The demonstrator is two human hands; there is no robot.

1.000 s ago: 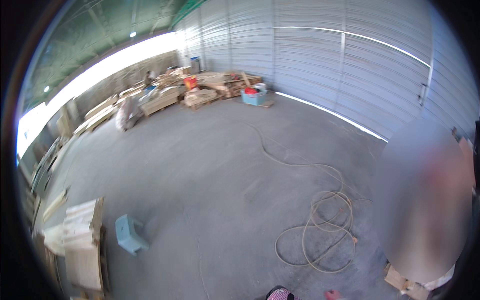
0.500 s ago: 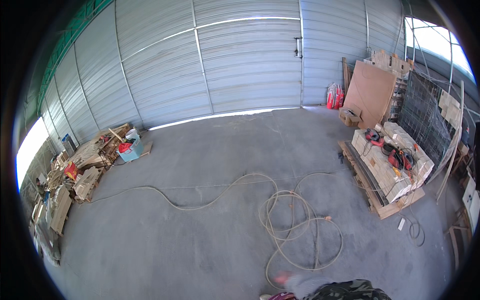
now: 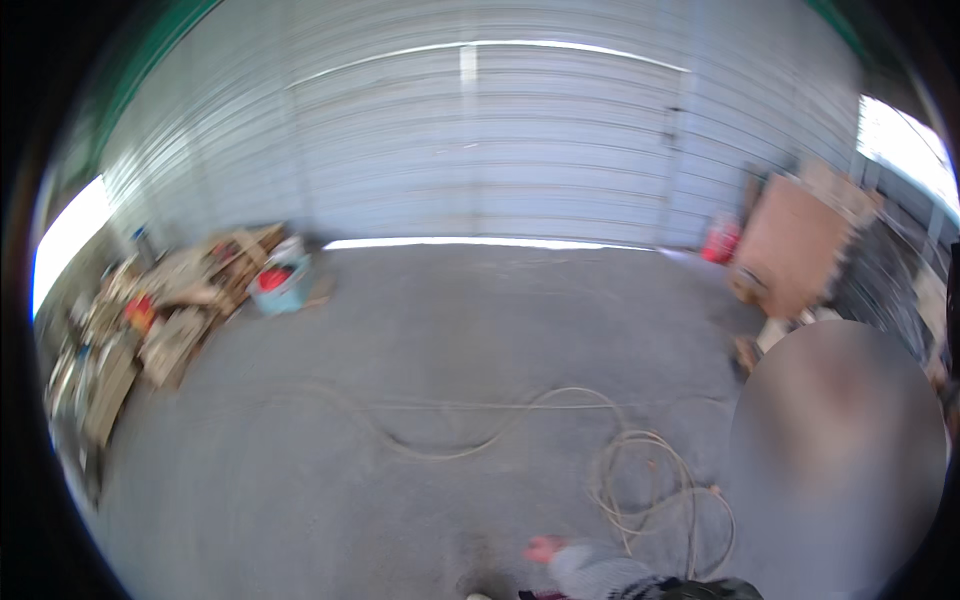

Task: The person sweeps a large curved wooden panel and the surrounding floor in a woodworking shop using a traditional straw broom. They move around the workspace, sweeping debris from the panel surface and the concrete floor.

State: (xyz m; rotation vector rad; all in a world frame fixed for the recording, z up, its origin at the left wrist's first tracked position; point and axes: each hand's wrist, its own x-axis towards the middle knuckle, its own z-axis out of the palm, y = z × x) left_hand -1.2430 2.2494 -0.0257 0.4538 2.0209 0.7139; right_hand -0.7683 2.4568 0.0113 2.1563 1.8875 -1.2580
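Well — right hand [image 3: 544,548] near looped hose [image 3: 690,493] — can't tell the hands' opening or hold.

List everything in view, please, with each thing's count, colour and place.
Ribbed metal wall: one, bluish-grey, far side
Wooden planks: many, tan, stacked far left
Small package: one, red and yellow, among planks
Open tub: one, light blue, beside planks
Blurred cylinders: count unclear, red, by wall, right
Flat board: one, brown, leaning, right
Concrete floor: one, grey, centre
Long flexible hose: one, tan, on floor, looped right
Long sleeve: one, grey, bottom centre-right
Right hand: one, bare, left of hose loops
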